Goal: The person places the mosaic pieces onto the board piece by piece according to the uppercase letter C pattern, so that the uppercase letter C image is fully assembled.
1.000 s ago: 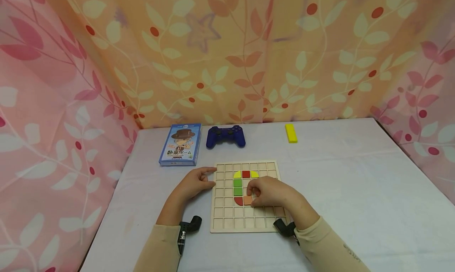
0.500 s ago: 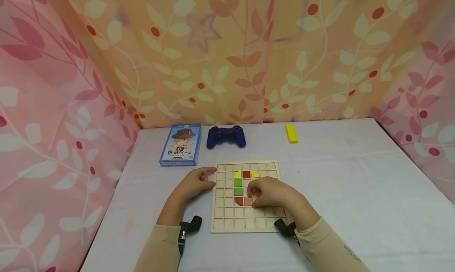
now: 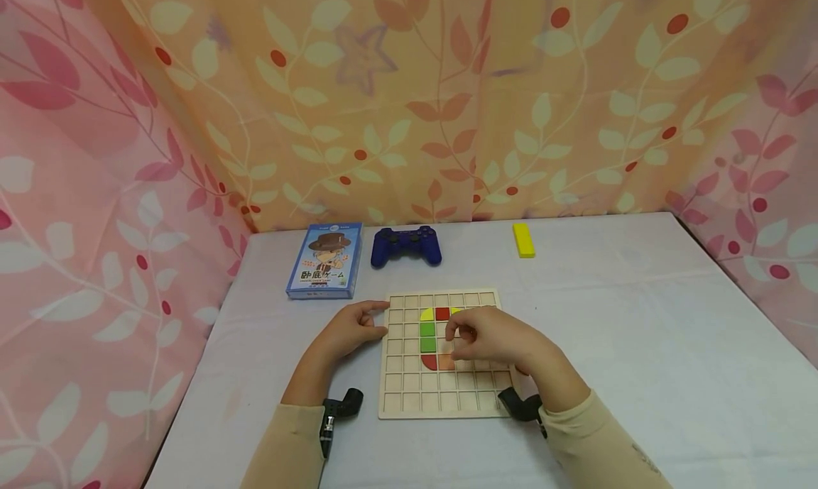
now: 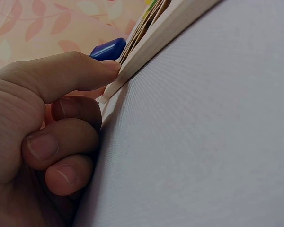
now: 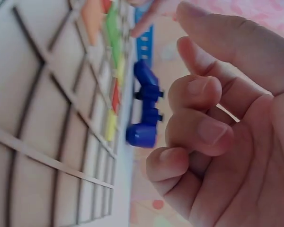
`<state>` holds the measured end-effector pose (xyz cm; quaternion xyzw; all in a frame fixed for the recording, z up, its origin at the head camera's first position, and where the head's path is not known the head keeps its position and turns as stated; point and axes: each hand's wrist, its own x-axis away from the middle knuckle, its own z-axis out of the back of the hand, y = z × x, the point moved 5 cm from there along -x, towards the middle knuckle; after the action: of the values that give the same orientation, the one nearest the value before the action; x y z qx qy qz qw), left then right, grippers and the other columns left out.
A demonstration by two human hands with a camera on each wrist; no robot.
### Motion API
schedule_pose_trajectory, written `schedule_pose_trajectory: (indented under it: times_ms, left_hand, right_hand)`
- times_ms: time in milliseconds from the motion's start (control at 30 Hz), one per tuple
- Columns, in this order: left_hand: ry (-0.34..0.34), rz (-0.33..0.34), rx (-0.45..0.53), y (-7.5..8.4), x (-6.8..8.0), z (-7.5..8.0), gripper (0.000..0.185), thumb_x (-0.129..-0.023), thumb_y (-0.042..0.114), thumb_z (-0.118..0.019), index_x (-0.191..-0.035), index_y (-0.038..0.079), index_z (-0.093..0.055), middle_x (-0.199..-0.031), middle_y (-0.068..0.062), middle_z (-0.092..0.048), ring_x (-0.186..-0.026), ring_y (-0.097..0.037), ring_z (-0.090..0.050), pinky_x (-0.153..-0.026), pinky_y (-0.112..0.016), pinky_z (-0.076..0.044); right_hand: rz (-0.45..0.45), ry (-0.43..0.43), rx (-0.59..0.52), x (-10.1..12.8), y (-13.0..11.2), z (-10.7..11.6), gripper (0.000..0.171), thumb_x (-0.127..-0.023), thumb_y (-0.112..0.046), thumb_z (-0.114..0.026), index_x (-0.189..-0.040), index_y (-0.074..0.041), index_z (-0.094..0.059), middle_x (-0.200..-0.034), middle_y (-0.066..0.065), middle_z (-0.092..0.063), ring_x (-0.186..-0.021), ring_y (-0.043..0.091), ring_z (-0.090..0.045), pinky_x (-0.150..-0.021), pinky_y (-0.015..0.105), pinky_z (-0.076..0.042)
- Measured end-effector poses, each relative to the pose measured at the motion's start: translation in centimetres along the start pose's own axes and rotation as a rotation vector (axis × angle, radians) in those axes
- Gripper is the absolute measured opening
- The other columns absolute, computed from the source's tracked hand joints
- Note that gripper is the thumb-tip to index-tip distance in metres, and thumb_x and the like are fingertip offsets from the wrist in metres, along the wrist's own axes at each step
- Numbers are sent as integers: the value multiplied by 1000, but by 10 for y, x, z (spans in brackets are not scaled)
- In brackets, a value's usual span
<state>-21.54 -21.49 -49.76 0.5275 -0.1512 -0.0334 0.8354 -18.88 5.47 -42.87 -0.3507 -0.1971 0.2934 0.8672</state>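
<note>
A wooden grid board [image 3: 402, 402] lies on the table between both hands. My left hand [image 3: 348, 331] rests at its left side, thumb and index finger stretched to the edge; in the left wrist view the thumb tip [image 4: 110, 66] touches the rim while other fingers curl under. Over the board's right half hovers my right hand [image 3: 495, 335], loosely bent, with nothing between thumb and fingers [image 5: 199, 90]. Set in cells are an orange square tile [image 3: 446, 362], a red rounded tile [image 3: 429, 362], green tiles [image 3: 427, 344], a red square [image 3: 443, 314] and yellow rounded tiles [image 3: 427, 314], one partly hidden.
Behind the board lie a blue game box [image 3: 325, 262], a dark blue game controller [image 3: 406, 246] and a yellow bar [image 3: 523, 240]. A white cloth covers the table [image 3: 639, 319]. Patterned curtains [image 3: 447, 84] stand around the back and sides.
My right hand has let go of the orange tile and lifted slightly up and to the right, covering part of the right yellow tile. The left hand has stayed still.
</note>
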Motion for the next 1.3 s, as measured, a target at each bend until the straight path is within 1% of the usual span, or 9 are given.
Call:
schedule_pose_trajectory:
  times_ms: [100,233,333,533,733,867,1033,1167,1300]
  left_hand:
    - [7,-5,-7,0,0,0,53,-88,12,-80,-139,10,-65,-62,0,-48,-52,-13,-39,-49,-26,-30]
    - [13,-10,-17,-1,-1,1,53,-88,13,-80,-138,11,-65,-62,1,-48,-52,-13,-39,-49,-26,-30]
    - [13,-13,-14,-2,-2,1,53,-88,12,-80,-139,10,-65,-62,0,-48,-52,-13,-38,-49,-26,-30]
    - [12,1,-4,-5,-2,2,53,-88,12,-80,-139,12,-65,-62,0,-48,-52,-13,-38,-49,-26,-30]
    - [12,8,2,-6,-1,2,53,-88,13,-80,-139,12,-65,-62,0,-48,-52,-13,-38,-48,-26,-29]
    - [11,7,-3,-7,-1,2,53,-88,13,-80,-139,12,-65,-62,0,-48,-52,-13,-39,-49,-26,-30]
    - [13,7,-4,-5,-1,1,53,-88,13,-81,-138,13,-65,-62,0,-48,-52,-13,-38,-48,-26,-29]
    - [15,6,-6,-4,-1,1,52,-88,13,-81,-138,13,-66,-62,0,-48,-51,-13,-38,-48,-26,-29]
    - [11,4,-8,-4,-1,0,52,-88,13,-81,-138,13,-66,-62,0,-48,-52,-13,-38,-47,-26,-29]
  right_hand:
    - [26,30,-3,5,-4,10,18,-88,-18,-81,-102,-13,-71,-72,-5,-47,-67,12,-47,-63,29,-38]
    - [23,72,-5,12,-8,23,17,-88,-19,-82,-101,-17,-70,-73,-4,-48,-69,14,-48,-64,29,-39]
    - [-9,96,-26,17,-6,32,19,-88,-19,-83,-100,-19,-69,-74,-3,-49,-72,16,-49,-64,30,-39]
    - [-99,105,-69,24,9,46,21,-87,-16,-83,-102,-14,-68,-76,0,-48,-74,18,-49,-64,30,-38]
    - [-179,35,-103,31,32,51,25,-86,-15,-81,-105,-6,-67,-74,1,-46,-70,18,-44,-62,31,-34]
    - [-287,-26,-118,38,49,51,17,-84,-14,-80,-95,-8,-68,-70,0,-47,-66,17,-44,-60,31,-34]
    - [-424,-107,-140,45,62,43,9,-81,-8,-78,-82,-8,-69,-71,1,-59,-59,15,-43,-54,28,-34]
    - [-500,-122,-87,47,67,35,10,-78,-5,-78,-77,-8,-69,-71,3,-64,-59,15,-44,-53,27,-35]
    - [-536,-101,-3,47,68,31,14,-74,-3,-81,-74,-10,-69,-68,2,-61,-60,14,-47,-53,27,-38]
